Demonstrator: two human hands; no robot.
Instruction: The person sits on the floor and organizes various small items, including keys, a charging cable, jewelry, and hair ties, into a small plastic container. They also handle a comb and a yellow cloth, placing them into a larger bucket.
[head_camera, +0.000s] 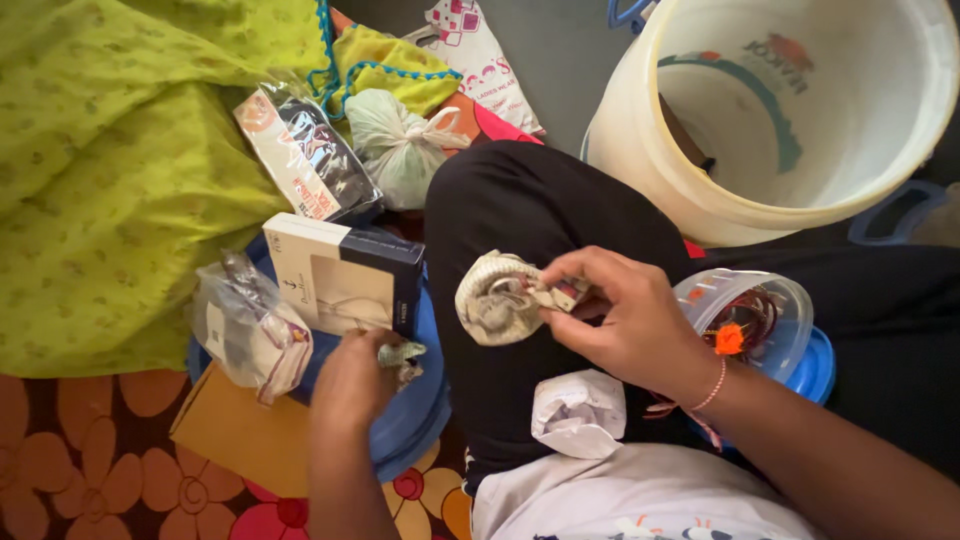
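floral floor mat (90, 470), green cloth (110, 150), white bucket (800, 110)

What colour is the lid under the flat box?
Blue; the lid shows best in the head view, beneath the box.

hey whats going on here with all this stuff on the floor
A person sits cross-legged on a floral mat, sorting small items. The right hand pinches a small piece against a coiled cream band resting on the knee. The left hand holds a small greenish item over a blue lid. On that lid lie a dark blue and white box and a clear plastic packet. A clear round container sits by the right wrist, a white bucket behind it.
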